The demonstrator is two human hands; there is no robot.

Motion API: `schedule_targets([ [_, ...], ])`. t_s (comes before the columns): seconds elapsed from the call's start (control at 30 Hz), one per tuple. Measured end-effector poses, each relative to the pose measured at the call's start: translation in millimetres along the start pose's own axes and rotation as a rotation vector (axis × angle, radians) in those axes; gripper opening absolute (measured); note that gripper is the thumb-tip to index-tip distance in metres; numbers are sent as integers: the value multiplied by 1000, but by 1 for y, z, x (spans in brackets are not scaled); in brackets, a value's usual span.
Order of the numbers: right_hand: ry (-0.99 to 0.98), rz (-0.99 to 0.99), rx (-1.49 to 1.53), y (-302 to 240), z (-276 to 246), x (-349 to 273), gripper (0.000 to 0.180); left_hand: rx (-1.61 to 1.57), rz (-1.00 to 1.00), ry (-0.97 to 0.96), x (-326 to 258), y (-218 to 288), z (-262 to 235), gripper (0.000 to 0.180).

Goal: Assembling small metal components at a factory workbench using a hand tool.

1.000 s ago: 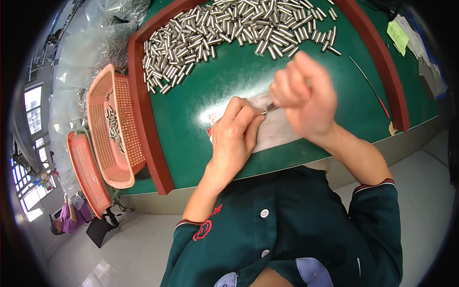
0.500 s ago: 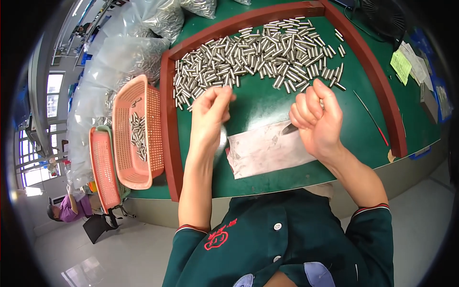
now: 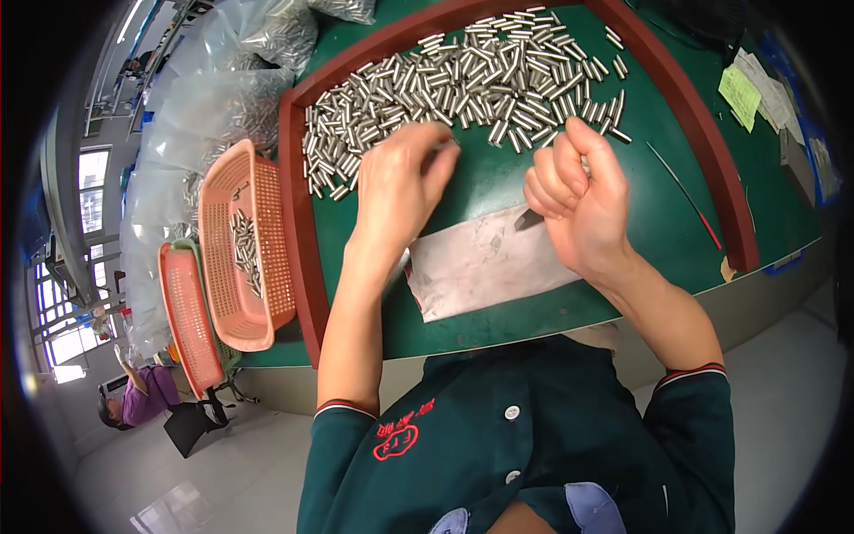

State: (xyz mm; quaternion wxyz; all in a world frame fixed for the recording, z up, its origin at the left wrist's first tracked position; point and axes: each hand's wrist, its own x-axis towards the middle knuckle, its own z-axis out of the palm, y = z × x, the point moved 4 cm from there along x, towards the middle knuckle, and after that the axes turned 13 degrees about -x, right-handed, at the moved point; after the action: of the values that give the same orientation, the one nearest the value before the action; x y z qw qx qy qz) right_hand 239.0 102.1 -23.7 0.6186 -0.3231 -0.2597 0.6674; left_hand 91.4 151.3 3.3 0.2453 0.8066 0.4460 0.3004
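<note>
Many short, shiny metal pins point(image 3: 480, 80) lie in a heap across the far part of the green tabletop. My left hand point(image 3: 405, 182) is at the heap's near edge, fingers curled and thumb bent in towards them. A small grey bit shows by its fingertips, too small to name. Closed in a fist, my right hand point(image 3: 583, 200) grips a dark, flat metal tool point(image 3: 529, 219) whose end pokes out on the little-finger side. Something small may be between its thumb and forefinger. Below both hands lies a smudged whitish cloth point(image 3: 480, 276).
A red-brown raised frame point(image 3: 301, 231) borders the work surface. Left of it stand a pink basket point(image 3: 282, 267) with some pins and a narrower red basket point(image 3: 191, 311). Clear bags point(image 3: 213, 107) of pins line the far left. A red-handled thin tool point(image 3: 689, 200) lies at right.
My left hand has moved slightly up and right, turning so its back shows and its fingers point across to the right. My right hand keeps its fist. The whole view has shifted a little.
</note>
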Motion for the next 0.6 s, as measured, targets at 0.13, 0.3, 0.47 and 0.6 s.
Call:
schedule_targets([
  [0.13,-18,-8,10,0,4,0,44,-47,256,-230,-47,29,13,16],
  [0.3,-52,14,-41,3,5,-1,44,-56,148,-178,-73,29,21,19],
  [0.47,-132,0,-139,7,10,-3,44,-47,-180,-68,-81,23,32,37],
  [0.6,-119,-19,-148,5,7,-2,44,12,-185,-33,-76,26,34,31],
])
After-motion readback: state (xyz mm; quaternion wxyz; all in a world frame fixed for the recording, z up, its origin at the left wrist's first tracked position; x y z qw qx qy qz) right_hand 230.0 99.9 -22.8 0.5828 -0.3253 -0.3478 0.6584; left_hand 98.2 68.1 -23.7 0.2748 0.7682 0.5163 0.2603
